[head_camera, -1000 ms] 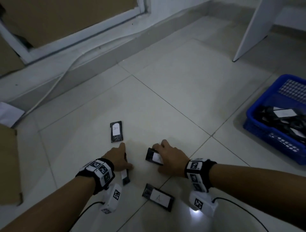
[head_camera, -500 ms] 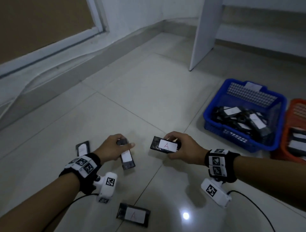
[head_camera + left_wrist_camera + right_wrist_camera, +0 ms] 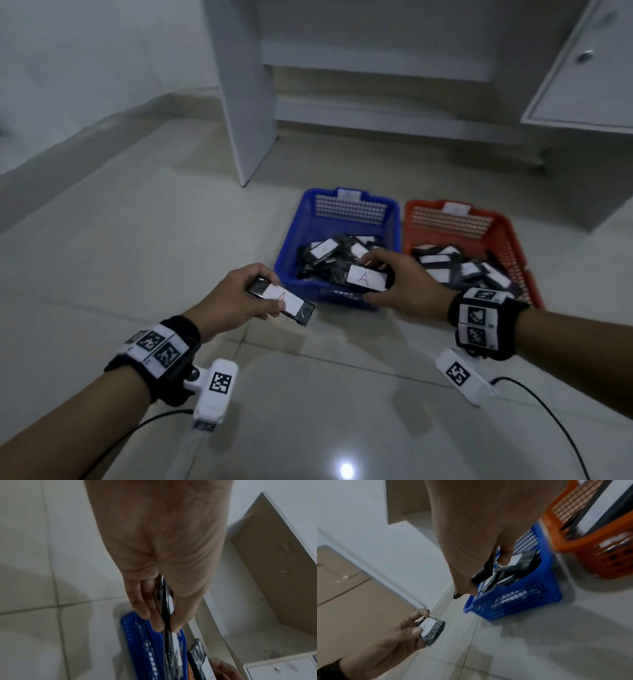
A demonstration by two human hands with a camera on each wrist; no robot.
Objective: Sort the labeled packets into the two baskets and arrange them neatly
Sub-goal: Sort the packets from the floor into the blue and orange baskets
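Note:
A blue basket [image 3: 289, 246] and an orange basket [image 3: 513, 240] stand side by side on the floor, each holding several dark packets with white labels. My right hand [image 3: 402, 284] grips a dark packet [image 3: 364, 278] labelled A over the front edge of the blue basket. My left hand [image 3: 236, 298] pinches another packet [image 3: 287, 301] labelled A just left of the blue basket's front corner, above the floor. In the left wrist view that packet [image 3: 167, 615] shows edge-on between thumb and fingers. In the right wrist view the right hand's packet [image 3: 483, 573] hangs over the blue basket [image 3: 522, 596].
A white furniture panel [image 3: 239, 85] stands upright behind the baskets, with a low shelf to its right. A white cabinet door [image 3: 579, 68] is at the far right. Pale floor tiles [image 3: 137, 240] spread left of the baskets. Camera cables trail from both wrists.
Both hands lifted a packet labelled A off the floor and carried it right toward the blue basket. The view swung right; the packets left on the floor are out of frame.

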